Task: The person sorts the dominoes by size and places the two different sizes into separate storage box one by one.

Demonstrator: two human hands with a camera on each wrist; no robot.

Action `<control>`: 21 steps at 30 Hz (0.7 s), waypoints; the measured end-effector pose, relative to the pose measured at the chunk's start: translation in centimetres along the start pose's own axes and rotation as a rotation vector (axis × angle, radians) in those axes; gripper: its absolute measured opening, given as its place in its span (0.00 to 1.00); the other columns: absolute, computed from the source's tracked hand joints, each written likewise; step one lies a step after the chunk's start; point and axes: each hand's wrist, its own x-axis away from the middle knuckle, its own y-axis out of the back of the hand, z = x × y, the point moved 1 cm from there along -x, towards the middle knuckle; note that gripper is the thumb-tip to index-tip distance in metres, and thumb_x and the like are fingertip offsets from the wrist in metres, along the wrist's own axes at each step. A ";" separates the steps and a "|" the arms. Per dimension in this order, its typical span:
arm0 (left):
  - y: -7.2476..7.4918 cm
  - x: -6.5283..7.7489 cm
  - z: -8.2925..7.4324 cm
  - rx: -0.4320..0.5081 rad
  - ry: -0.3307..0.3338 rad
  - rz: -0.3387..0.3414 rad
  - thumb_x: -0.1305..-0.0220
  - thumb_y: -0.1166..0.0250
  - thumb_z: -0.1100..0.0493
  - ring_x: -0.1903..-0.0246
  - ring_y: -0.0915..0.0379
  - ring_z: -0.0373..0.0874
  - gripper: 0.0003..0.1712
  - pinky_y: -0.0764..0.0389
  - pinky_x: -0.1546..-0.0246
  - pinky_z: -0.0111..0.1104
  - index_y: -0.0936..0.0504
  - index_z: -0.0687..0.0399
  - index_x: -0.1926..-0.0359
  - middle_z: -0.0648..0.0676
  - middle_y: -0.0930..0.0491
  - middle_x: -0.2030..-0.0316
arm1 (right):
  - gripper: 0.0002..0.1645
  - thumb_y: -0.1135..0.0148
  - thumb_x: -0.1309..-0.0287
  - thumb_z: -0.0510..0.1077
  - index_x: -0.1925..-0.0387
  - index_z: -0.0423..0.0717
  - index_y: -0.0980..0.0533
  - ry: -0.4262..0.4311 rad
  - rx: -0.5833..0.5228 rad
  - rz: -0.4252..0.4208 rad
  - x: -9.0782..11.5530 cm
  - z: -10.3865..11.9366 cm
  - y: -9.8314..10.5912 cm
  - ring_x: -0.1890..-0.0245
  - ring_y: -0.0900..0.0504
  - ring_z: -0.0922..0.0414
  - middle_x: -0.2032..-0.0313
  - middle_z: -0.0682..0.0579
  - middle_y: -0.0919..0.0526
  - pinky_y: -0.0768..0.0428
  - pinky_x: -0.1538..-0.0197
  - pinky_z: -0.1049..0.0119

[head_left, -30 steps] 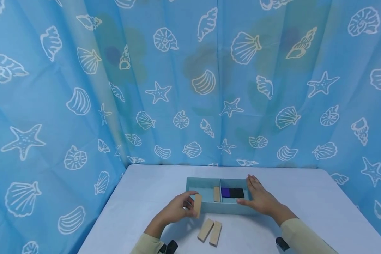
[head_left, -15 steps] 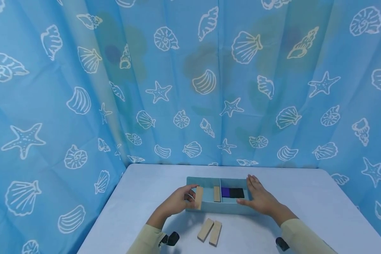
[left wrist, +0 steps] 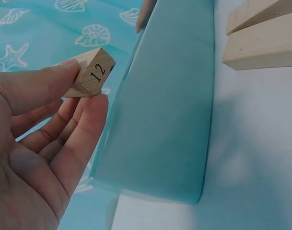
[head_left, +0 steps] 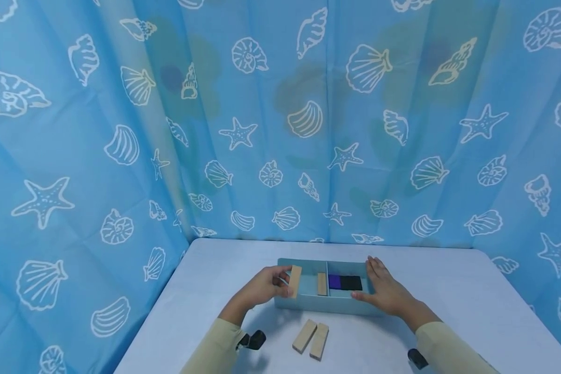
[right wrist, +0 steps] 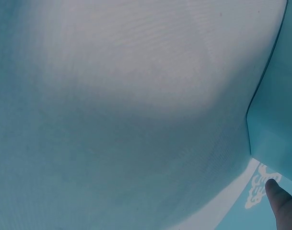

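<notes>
Taking the box (head_left: 327, 305) as our dial, head view: at nine o'clock the left hand (head_left: 264, 285) pinches a numbered block (head_left: 296, 280) between thumb and fingers; the left wrist view shows "12" on its end. This block overlaps the left compartment (head_left: 308, 283); whether it touches the box we cannot tell. At three o'clock the right hand (head_left: 387, 290) rests against the box, fingers straight, thumb set apart, apparently steadying it. One seated block (head_left: 321, 283) is beside the divider (head_left: 327, 272); a purple piece (head_left: 334, 281) and a black piece (head_left: 354, 282) lie beyond it. Toward half past six, two loose blocks (head_left: 305, 336) lie on the bench (head_left: 224, 259). We judge the step as placing; the next move calls for lowering the numbered block inside, then releasing it.
</notes>
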 end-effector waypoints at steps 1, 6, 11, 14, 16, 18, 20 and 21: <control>0.1 -0.1 0.0 0.005 -0.001 0.001 0.41 0.29 0.62 0.58 0.24 0.44 0.36 0.20 0.58 0.40 0.30 0.57 0.32 0.49 0.22 0.59 | 0.73 0.53 0.50 0.84 0.27 0.30 0.56 0.001 -0.001 0.001 0.0 0.0 0.0 0.27 0.61 0.36 0.26 0.34 0.59 0.52 0.32 0.37; 0.6 -0.5 -0.4 0.016 -0.004 -0.006 0.41 0.29 0.61 0.58 0.24 0.45 0.36 0.20 0.59 0.40 0.30 0.54 0.32 0.50 0.23 0.58 | 0.72 0.53 0.49 0.83 0.27 0.30 0.56 0.000 -0.001 0.000 0.0 0.0 0.1 0.27 0.62 0.37 0.26 0.34 0.60 0.53 0.32 0.37; 0.9 -1.2 -0.7 0.010 0.014 -0.016 0.40 0.30 0.60 0.58 0.24 0.45 0.37 0.20 0.58 0.40 0.32 0.49 0.31 0.50 0.23 0.57 | 0.71 0.49 0.48 0.81 0.27 0.30 0.56 -0.003 -0.009 -0.012 0.0 0.2 0.3 0.27 0.61 0.36 0.26 0.34 0.59 0.52 0.32 0.36; 0.9 -1.5 -0.7 0.016 0.024 -0.014 0.39 0.30 0.60 0.58 0.23 0.45 0.37 0.20 0.57 0.41 0.33 0.49 0.30 0.51 0.23 0.56 | 0.70 0.49 0.48 0.80 0.27 0.30 0.56 0.002 -0.003 -0.018 0.1 0.2 0.3 0.27 0.61 0.36 0.26 0.34 0.58 0.51 0.32 0.36; 0.9 -1.8 -0.6 0.030 0.030 -0.009 0.39 0.31 0.60 0.59 0.23 0.46 0.36 0.19 0.57 0.41 0.33 0.50 0.30 0.51 0.23 0.55 | 0.70 0.49 0.48 0.80 0.27 0.29 0.56 0.005 -0.001 -0.016 0.1 0.2 0.2 0.27 0.61 0.36 0.26 0.34 0.58 0.51 0.32 0.37; 0.7 -2.0 -0.5 0.040 0.038 -0.007 0.38 0.31 0.61 0.59 0.22 0.46 0.36 0.19 0.57 0.41 0.33 0.51 0.31 0.52 0.23 0.55 | 0.71 0.49 0.48 0.80 0.27 0.29 0.56 0.006 -0.004 -0.014 0.1 0.2 0.1 0.27 0.61 0.36 0.26 0.34 0.59 0.52 0.32 0.36; 0.6 -2.4 -0.4 0.040 0.044 0.001 0.38 0.31 0.61 0.60 0.21 0.46 0.35 0.18 0.57 0.40 0.32 0.52 0.31 0.52 0.23 0.55 | 0.71 0.49 0.48 0.81 0.27 0.29 0.56 0.006 -0.007 -0.012 0.1 0.2 0.1 0.27 0.61 0.36 0.26 0.34 0.59 0.52 0.32 0.36; 0.5 -2.6 -0.3 0.041 0.043 0.006 0.38 0.32 0.61 0.60 0.21 0.46 0.35 0.18 0.57 0.40 0.32 0.53 0.31 0.52 0.23 0.55 | 0.71 0.49 0.48 0.81 0.27 0.29 0.56 0.006 -0.009 -0.011 0.1 0.2 0.1 0.27 0.61 0.36 0.26 0.34 0.59 0.52 0.32 0.36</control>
